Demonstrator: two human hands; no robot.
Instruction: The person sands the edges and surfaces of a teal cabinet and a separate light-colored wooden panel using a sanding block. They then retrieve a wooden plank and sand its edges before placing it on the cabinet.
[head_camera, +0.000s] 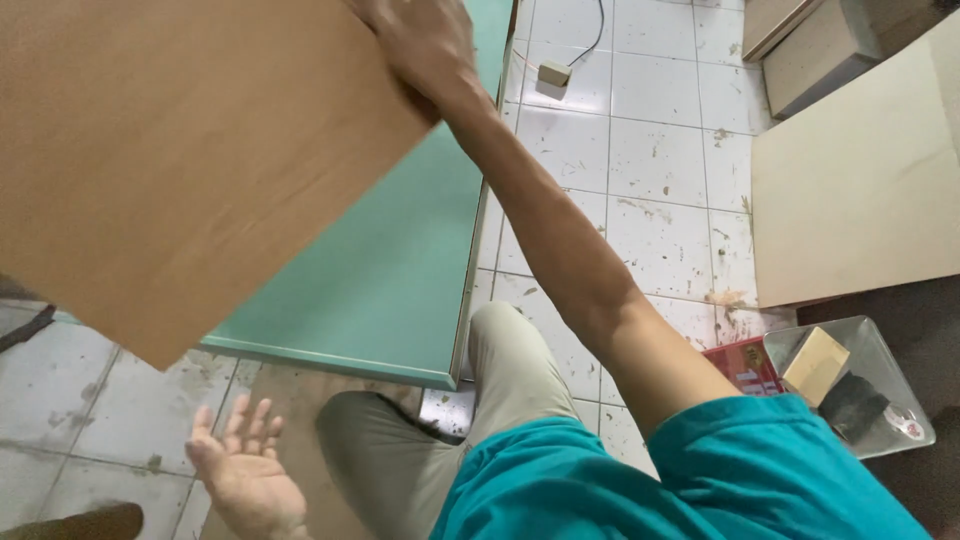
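Right hand (425, 45): my fingers are clamped on the far edge of the flat brown fibreboard panel (180, 150), which I hold tilted in the air above the pale green rectangular board (390, 270). Left hand (245, 470): fingers spread, palm up, holding nothing, below the panel's low corner. Panel lifted, not yet set down. Beneath: stained white tiled floor (650, 140); right of the green board, a tan sheet (860, 190).

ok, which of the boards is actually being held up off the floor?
The brown board, gripped at its edge by the right hand. The green board and pale board lie untouched.
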